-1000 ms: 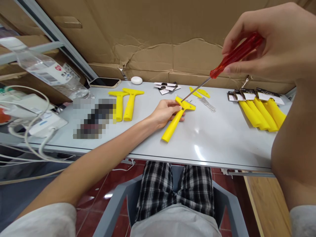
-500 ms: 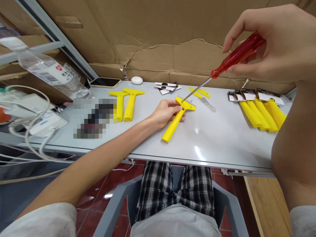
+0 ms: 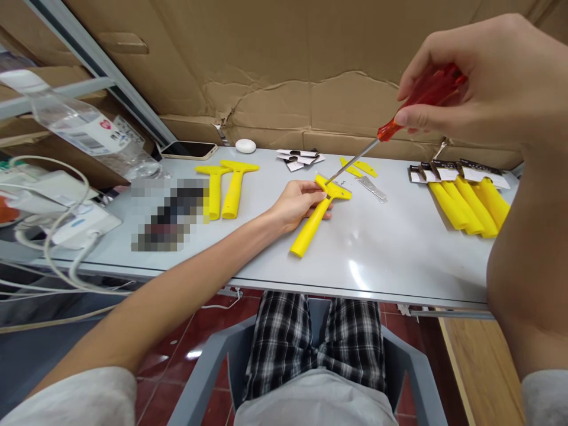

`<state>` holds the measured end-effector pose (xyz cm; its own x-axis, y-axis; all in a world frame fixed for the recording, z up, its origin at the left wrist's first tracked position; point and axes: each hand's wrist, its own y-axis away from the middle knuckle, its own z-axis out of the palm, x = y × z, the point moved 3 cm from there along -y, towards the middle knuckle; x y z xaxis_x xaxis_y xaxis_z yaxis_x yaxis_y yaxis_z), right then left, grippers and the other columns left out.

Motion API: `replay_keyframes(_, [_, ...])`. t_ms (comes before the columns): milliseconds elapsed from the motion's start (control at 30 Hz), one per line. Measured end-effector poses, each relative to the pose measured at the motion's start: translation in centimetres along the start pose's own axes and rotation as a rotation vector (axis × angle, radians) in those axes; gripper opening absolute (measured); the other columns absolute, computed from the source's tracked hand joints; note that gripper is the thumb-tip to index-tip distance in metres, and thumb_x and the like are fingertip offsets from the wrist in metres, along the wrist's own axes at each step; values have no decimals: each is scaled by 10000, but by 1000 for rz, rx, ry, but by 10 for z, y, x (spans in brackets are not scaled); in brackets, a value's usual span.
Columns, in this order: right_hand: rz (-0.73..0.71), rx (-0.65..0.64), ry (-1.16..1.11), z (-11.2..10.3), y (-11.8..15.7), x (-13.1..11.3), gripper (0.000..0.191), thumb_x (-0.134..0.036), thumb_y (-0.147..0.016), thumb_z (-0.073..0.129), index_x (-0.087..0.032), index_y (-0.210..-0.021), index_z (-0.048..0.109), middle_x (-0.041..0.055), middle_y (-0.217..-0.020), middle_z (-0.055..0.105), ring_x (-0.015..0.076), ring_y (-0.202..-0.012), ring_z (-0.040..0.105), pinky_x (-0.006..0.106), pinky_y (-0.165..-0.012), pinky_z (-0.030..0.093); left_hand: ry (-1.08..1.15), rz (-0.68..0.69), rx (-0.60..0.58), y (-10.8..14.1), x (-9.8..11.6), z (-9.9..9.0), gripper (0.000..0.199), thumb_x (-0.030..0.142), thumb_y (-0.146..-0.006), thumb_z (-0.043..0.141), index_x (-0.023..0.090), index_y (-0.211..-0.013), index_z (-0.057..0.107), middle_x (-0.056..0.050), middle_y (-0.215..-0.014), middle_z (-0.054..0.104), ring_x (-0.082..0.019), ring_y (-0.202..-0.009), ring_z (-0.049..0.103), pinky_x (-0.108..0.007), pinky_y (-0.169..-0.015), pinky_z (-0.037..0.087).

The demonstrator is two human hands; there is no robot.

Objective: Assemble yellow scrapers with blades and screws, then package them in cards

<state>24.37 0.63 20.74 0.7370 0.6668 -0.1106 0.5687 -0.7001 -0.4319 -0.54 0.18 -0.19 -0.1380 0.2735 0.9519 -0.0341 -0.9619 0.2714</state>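
In the head view, a yellow scraper (image 3: pixel 313 219) is pinched at its head between the thumb and fingers of the left hand (image 3: pixel 296 205), over the bench (image 3: pixel 377 248). A red screwdriver (image 3: pixel 423 100) is gripped by the right hand (image 3: pixel 483 83), its tip set at the scraper's head.
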Motion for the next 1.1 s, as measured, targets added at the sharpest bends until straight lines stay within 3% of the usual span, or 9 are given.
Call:
replay_keyframes(133, [-24, -23, -35, 0, 0, 5, 343, -280, -801, 886, -300, -1123, 770, -57, -958, 774, 142, -803, 722, 272, -618, 498, 15, 0, -1, 0, 0, 0, 111, 4, -983, 749, 95, -1040, 722, -179, -1075, 824, -269, -877, 831, -459, -820, 736])
replay_keyframes(267, [-67, -1, -32, 0, 1, 7, 317, -218, -837, 872, -304, -1124, 767, -67, -968, 771, 119, -806, 708, 250, -632, 484, 10, 2, -7, 0, 0, 0, 109, 9, -985, 750, 100, -1038, 721, -173, -1070, 825, -264, -887, 830, -452, -837, 735])
replay_keyframes(433, [-10, 7, -25, -2, 2, 5, 314, -226, -832, 927, -295, -1098, 776, -79, -939, 798, 142, -823, 760, 273, -633, 527, 5, -1, -3, 0, 0, 0, 109, 13, -993, 739, 104, -1047, 711, -174, -1087, 822, -276, -907, 834, -466, -841, 735])
replay_keyframes(700, [22, -2, 10, -2, 0, -3, 48, -313, -923, 819, -281, -911, 785, -91, -794, 801, 151, -742, 751, 333, -679, 511, -1, -1, -1, -1, -2, -1, 98, 12, -1006, 713, 94, -1059, 722, -178, -1051, 822, -275, -881, 832, -439, -788, 730])
replay_keyframes(833, [23, -32, -8, -1, 1, 1, 204, -388, -867, 897, -292, -1011, 790, -71, -872, 812, 157, -768, 758, 308, -613, 521, 6, 4, -15, -1, -2, -1, 110, 21, -988, 752, 104, -1053, 724, -167, -1044, 821, -270, -904, 830, -441, -835, 733])
replay_keyframes(933, [-13, -36, -45, -1, 2, 6, 361, -259, -809, 950, -297, -1114, 761, -76, -960, 803, 127, -804, 752, 252, -602, 525, 7, 2, -9, -2, -1, -1, 109, 20, -991, 747, 100, -1058, 716, -174, -1051, 818, -283, -908, 834, -459, -835, 733])
replay_keyframes(1100, [-72, -20, -69, 1, 1, 6, 362, -162, -837, 954, -283, -1124, 769, -85, -986, 789, 98, -831, 741, 197, -618, 520, 0, -2, -1, -1, -1, -1, 109, 18, -1002, 727, 101, -1069, 704, -173, -1073, 822, -278, -903, 836, -450, -813, 737])
